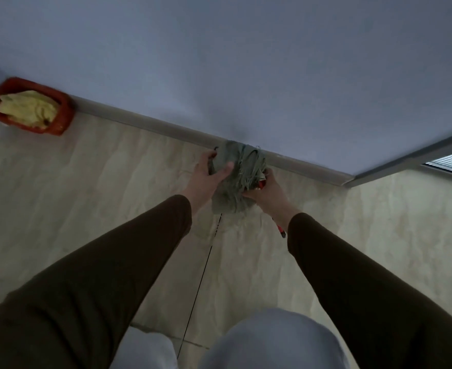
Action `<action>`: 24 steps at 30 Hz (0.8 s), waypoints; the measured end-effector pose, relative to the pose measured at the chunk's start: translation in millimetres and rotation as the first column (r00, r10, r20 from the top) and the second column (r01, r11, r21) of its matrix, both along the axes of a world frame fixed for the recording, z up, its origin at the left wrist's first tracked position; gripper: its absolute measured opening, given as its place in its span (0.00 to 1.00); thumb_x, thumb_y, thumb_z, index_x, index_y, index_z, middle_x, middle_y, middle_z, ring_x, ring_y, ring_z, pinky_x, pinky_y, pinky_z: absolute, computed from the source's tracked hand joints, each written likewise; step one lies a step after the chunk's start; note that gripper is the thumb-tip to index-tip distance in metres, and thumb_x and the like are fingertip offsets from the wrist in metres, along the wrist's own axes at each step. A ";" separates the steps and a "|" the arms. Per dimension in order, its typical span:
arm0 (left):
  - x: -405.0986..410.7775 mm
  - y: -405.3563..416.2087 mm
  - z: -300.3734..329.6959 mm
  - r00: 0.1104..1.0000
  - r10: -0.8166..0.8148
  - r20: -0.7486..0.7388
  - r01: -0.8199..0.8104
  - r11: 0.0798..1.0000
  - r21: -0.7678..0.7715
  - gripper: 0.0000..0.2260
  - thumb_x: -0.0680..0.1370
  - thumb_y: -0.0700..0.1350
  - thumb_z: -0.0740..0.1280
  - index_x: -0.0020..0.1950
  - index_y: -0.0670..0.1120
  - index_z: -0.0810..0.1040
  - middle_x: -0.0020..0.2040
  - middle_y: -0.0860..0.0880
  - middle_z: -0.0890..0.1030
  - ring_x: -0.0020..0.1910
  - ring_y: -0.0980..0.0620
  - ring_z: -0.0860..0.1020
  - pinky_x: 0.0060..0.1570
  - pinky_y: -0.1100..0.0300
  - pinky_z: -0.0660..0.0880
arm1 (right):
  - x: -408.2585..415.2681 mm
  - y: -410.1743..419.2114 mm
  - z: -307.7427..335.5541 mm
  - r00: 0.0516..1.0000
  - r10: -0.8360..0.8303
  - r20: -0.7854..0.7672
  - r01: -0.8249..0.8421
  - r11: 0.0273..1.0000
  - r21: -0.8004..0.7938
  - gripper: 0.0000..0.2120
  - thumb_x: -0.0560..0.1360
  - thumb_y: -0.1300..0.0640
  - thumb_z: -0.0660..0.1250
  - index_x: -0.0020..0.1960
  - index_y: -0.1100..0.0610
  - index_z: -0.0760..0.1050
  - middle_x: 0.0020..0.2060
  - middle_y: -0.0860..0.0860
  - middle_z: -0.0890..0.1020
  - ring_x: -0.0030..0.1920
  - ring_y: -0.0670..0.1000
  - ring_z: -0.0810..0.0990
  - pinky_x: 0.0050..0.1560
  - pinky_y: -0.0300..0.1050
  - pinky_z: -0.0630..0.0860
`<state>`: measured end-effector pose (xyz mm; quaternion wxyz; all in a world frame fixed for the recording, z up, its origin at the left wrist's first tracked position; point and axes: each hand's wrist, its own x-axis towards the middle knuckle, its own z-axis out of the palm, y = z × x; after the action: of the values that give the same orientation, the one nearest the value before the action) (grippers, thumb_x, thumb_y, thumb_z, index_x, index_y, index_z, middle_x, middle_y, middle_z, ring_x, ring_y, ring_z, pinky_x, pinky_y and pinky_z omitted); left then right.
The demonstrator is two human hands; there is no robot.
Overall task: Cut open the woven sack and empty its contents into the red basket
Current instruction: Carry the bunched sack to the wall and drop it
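A crumpled grey-green woven sack (232,179) with frayed loose strands is held up in front of me, near the base of the wall. My left hand (210,173) grips its left side. My right hand (266,189) holds its right side together with a red-handled cutting tool (279,227), whose handle sticks out below my wrist. The tool's blade is hidden. The red basket (65,115) stands on the floor at the far left against the wall, with yellowish material (27,107) inside it.
A pale marble-patterned tile floor (113,187) meets a bluish wall (219,62) at a grey skirting board. A window frame with blinds (451,162) shows at the right. My knees in light trousers (272,339) fill the bottom.
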<state>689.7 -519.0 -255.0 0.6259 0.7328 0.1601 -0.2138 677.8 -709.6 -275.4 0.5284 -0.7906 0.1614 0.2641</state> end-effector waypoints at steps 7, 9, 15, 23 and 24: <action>25.0 -2.0 -69.3 0.994 -0.096 0.054 0.081 0.969 0.232 0.17 0.81 0.46 0.71 0.65 0.51 0.67 0.60 0.48 0.76 0.62 0.43 0.78 0.60 0.49 0.78 | 15.0 -1.8 -62.8 1.000 0.008 0.017 -0.009 0.997 0.077 0.58 0.64 0.55 0.86 0.82 0.56 0.53 0.60 0.40 0.74 0.52 0.34 0.75 0.45 0.21 0.73; 30.0 -0.2 -85.6 0.990 -0.131 0.047 0.108 0.939 0.325 0.19 0.79 0.46 0.72 0.67 0.51 0.69 0.63 0.46 0.77 0.65 0.43 0.74 0.59 0.52 0.73 | 18.9 -3.5 -75.0 1.000 0.026 0.017 -0.027 0.996 0.086 0.59 0.65 0.57 0.86 0.83 0.54 0.50 0.60 0.38 0.75 0.49 0.30 0.74 0.41 0.18 0.71; 42.6 -5.8 -107.2 0.977 -0.209 0.042 0.162 0.856 0.491 0.27 0.75 0.41 0.74 0.73 0.48 0.71 0.66 0.40 0.72 0.60 0.39 0.73 0.59 0.52 0.72 | 27.0 1.1 -98.7 0.986 0.153 -0.063 -0.155 0.988 -0.022 0.66 0.64 0.52 0.86 0.85 0.52 0.41 0.74 0.53 0.74 0.73 0.54 0.74 0.73 0.48 0.69; 43.3 -7.6 -93.3 0.985 0.010 -0.171 0.015 0.990 0.140 0.34 0.77 0.54 0.74 0.78 0.44 0.66 0.72 0.43 0.63 0.66 0.38 0.74 0.50 0.48 0.85 | 21.3 -11.0 -90.8 0.951 0.276 -0.139 -0.302 0.923 -0.236 0.65 0.68 0.63 0.82 0.85 0.52 0.36 0.70 0.54 0.77 0.66 0.56 0.78 0.67 0.50 0.75; 43.1 -10.0 -91.8 0.983 0.012 -0.182 0.014 0.990 0.141 0.38 0.75 0.59 0.76 0.78 0.44 0.66 0.73 0.44 0.63 0.66 0.40 0.74 0.50 0.51 0.84 | 19.6 -15.0 -88.2 0.943 0.287 -0.169 -0.325 0.904 -0.277 0.62 0.69 0.66 0.79 0.85 0.52 0.38 0.68 0.56 0.78 0.63 0.57 0.79 0.63 0.51 0.78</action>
<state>732.8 -529.0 -346.9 0.5546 0.7529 0.2313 -0.2685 697.4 -724.7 -363.6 0.3426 -0.8592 0.1062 0.3648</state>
